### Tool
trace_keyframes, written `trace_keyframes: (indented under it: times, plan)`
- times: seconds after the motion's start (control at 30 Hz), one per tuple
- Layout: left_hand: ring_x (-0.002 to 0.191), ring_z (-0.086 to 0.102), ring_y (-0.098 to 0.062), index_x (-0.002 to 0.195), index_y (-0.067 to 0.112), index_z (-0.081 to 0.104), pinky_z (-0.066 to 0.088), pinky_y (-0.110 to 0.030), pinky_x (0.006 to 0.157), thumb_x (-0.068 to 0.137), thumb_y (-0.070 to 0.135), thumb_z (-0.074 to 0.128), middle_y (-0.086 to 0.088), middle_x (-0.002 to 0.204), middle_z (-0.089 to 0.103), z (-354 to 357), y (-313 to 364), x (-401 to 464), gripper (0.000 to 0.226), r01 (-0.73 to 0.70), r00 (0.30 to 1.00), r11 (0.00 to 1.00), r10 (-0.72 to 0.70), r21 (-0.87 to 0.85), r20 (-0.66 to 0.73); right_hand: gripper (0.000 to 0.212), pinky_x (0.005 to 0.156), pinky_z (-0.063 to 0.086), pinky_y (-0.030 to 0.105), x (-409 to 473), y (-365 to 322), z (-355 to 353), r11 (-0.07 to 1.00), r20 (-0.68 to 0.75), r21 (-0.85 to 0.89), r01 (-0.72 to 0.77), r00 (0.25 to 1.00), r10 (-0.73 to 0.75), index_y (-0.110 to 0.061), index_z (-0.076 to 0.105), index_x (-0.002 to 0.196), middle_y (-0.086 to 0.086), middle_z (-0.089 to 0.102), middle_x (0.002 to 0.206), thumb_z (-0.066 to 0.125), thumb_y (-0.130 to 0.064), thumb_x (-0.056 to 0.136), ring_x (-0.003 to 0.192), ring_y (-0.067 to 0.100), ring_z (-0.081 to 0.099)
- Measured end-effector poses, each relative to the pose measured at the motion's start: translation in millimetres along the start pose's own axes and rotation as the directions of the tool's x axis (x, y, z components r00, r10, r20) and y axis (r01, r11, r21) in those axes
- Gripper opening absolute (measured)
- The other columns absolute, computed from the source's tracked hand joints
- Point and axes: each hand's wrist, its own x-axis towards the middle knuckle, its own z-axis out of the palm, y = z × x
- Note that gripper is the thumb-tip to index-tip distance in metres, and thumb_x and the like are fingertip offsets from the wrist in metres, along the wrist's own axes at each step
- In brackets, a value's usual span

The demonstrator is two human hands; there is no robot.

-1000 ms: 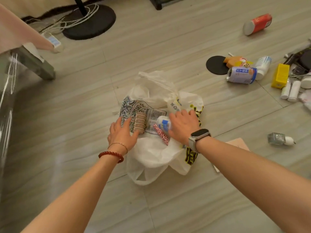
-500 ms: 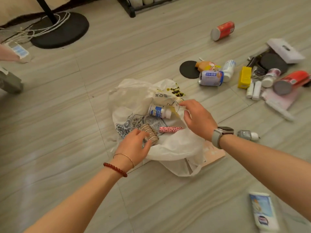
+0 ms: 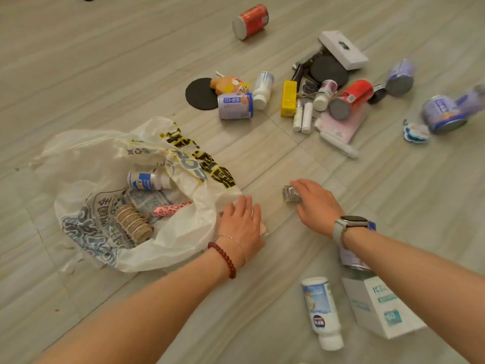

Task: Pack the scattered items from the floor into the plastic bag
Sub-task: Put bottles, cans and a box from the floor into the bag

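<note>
Plastic bag (image 3: 183, 232), white, thin, printed in blue, yellow and black: lies open and crumpled on the pale wood-grain floor (image 3: 105, 74), left of centre. Contents visible through the mouth: white bottle with blue label (image 3: 147, 180), on its side; coil of beige twine (image 3: 133, 222); pink leopard-print tube (image 3: 172, 208).

Left hand (image 3: 242, 224): fingers straight and together, palm down at the bag's right edge, over a pale pink flat item mostly hidden beneath it; whether it touches the bag cannot be told.

Right hand (image 3: 315, 204): fingers curled onto a small clear glass bottle (image 3: 290, 194) lying on the floor just right of the bag.

Scattered items, far side: red can (image 3: 250, 21) alone on its side; black round disc (image 3: 200, 93); yellow box (image 3: 288, 98); white flat box (image 3: 342, 49); second red can (image 3: 351, 99); several purple cans, blurred.

Near side: white tube with blue label (image 3: 321, 312) beside a white carton with green print (image 3: 380, 308).
</note>
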Motion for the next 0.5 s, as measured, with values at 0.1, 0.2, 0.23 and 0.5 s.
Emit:
trace_keyframes:
  times: [0.1, 0.2, 0.23, 0.5]
  plan:
    - [0.138, 0.009, -0.033, 0.140, 0.008, 0.011, 0.017, -0.044, 0.108, 0.078, 0.056, 0.054, -0.025, 0.147, 0.015, 13.9, 4.1, 16.3, 0.089, 0.130, 0.982, 0.991, -0.130, 0.012, 0.135, 0.058, 0.109, 0.024, 0.039, 16.1, -0.8, 13.5, 0.998, 0.052, -0.052, 0.032, 0.998, -0.029, -0.020, 0.024, 0.142, 0.005, 0.028, 0.148, 0.043, -0.012, 0.088, 0.137, 0.023, 0.025]
    - [0.133, 0.017, -0.033, 0.133, 0.013, 0.024, 0.021, -0.044, 0.102, 0.073, 0.051, 0.062, -0.022, 0.137, 0.030, 20.0, 3.8, 24.1, 0.080, 0.152, 0.981, 0.988, -0.145, -0.043, 0.130, 0.057, 0.104, 0.023, 0.042, 29.1, -3.4, 27.4, 0.992, -0.005, -0.115, 0.046, 0.999, -0.047, -0.025, 0.027, 0.140, 0.003, 0.037, 0.139, 0.042, -0.011, 0.086, 0.127, 0.024, 0.034]
    - [0.132, 0.019, -0.033, 0.132, 0.014, 0.027, 0.022, -0.044, 0.101, 0.074, 0.048, 0.062, -0.021, 0.136, 0.032, 19.5, 2.1, 24.5, 0.075, 0.152, 0.980, 0.987, -0.144, -0.058, 0.134, 0.057, 0.101, 0.025, 0.041, 31.5, -2.7, 30.5, 0.993, -0.031, -0.114, 0.038, 0.999, -0.042, -0.025, 0.026, 0.140, 0.003, 0.039, 0.135, 0.043, -0.010, 0.087, 0.124, 0.024, 0.037]
    - [0.117, 0.047, -0.033, 0.139, 0.020, 0.031, 0.043, -0.036, 0.092, 0.075, 0.037, 0.065, -0.017, 0.136, 0.035, -47.5, 2.0, 3.3, 0.074, -0.052, 0.997, 0.907, 0.068, -0.418, 0.024, 0.040, 0.092, 0.038, 0.039, 41.8, 4.9, 24.0, 0.992, 0.013, 0.120, -0.031, 0.999, 0.030, -0.010, 0.040, 0.128, 0.012, 0.044, 0.128, 0.047, -0.015, 0.089, 0.119, 0.031, 0.037]
